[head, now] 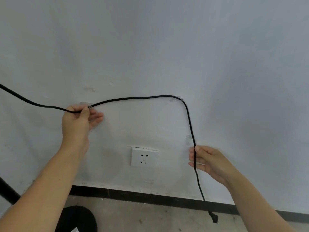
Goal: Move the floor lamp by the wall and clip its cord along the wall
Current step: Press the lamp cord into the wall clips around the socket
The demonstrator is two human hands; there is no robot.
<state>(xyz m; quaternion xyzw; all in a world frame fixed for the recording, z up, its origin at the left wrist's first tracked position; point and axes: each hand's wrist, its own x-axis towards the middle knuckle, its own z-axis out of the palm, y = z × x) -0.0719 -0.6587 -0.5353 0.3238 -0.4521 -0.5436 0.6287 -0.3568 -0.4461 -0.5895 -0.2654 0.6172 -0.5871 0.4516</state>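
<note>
Two hands hold the cord [138,98]: left hand [78,121] pinches it at a clip [90,107], right hand [209,162] grips the hanging run, just below another clip [188,139] left of the cord.

Wall [167,47]: pale, painted, scuffed; carries the fittings listed below.
Socket [144,157]: white, mounted low on wall, nothing plugged in.
Upper clip [181,98]: clear, stuck to wall, holding cord [133,98] at its bend.
Left clip [86,103]: clear, stuck to wall beside cord.
Skirting [150,195]: dark strip along wall foot.
Floor [150,216]: grey concrete, speckled.
Lamp base [78,218]: black, round, resting on floor, lower left.
Plug [214,218]: black, at floor level below skirting; contact with floor unclear.
</note>
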